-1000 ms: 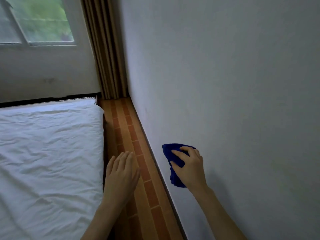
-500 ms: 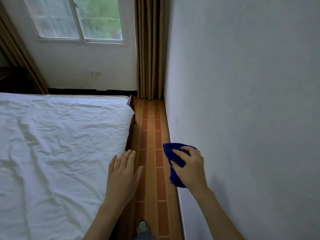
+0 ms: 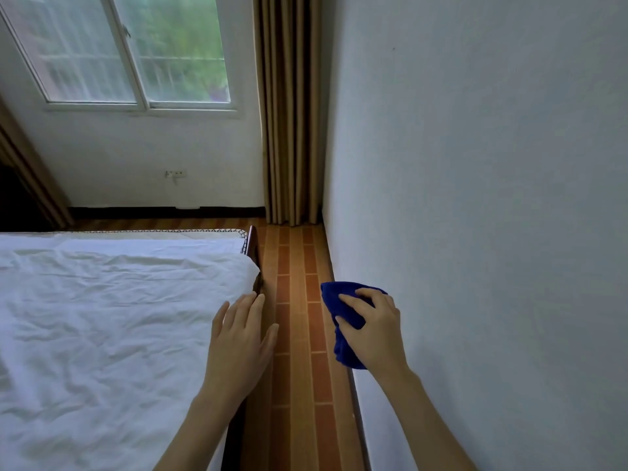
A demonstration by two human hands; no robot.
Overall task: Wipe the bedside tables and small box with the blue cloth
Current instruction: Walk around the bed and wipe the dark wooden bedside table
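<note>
Cloth: soft, light, limp.
Right hand grip curled round its bunch; left hand flat, empty.

- I work from a single view, the wide-angle head camera worn by the person.
- It faces forward and down, along the strip of floor between the bed on the left and the wall on the right.
- The far end of the view takes in the window and the curtain.
- At close range, both forearms enter from the bottom edge. The left hand and right hand sit low and central, near the lens.
</note>
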